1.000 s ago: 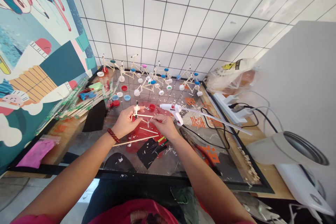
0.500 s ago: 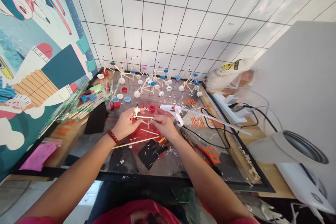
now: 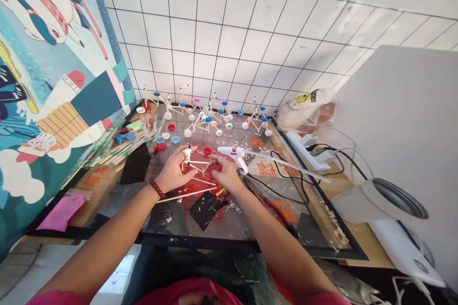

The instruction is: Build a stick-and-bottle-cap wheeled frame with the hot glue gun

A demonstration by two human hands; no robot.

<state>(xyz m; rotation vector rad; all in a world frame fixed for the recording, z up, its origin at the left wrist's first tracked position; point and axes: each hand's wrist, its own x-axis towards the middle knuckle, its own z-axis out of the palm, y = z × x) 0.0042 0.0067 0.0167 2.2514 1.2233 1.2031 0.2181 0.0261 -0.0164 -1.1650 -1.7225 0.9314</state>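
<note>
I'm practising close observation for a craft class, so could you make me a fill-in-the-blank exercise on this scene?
1. The pale wooden-stick frame by the left hand has an upright post topped in ____.
2. The dark red beaded bracelet circles the person's ____ wrist.
3. The white plastic glue gun lies nearest the person's ____ hand.
4. The round plastic cap closest to the glue gun is coloured ____.

Missing words: black; left; right; red.

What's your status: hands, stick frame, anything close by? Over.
Left hand at stick frame, grip unclear. Right hand open beside it. Glue gun close beyond right hand.
</note>
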